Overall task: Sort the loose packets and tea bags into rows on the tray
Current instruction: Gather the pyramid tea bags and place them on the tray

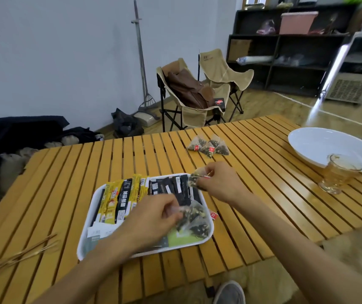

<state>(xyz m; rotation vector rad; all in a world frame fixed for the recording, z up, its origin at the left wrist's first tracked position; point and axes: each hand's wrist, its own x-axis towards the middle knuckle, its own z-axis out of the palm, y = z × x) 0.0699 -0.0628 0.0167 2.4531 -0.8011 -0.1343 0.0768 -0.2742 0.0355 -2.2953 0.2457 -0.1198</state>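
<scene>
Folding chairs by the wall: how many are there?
2. One folding chair stands nearer the table with a brown bag on its seat; the other chair stands just behind it, toward the dark shelves.

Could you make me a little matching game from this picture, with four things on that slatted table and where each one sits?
Things:
1. cluster of loose pyramid tea bags
2. clear glass cup
3. thin wooden sticks
4. yellow and black packets

Places:
A. left half of the white rectangular tray
B. near left corner of the wooden slatted table
C. bare slats beyond the tray
D. right side, against the white bowl

Pairs: 1-C, 2-D, 3-B, 4-A
</scene>
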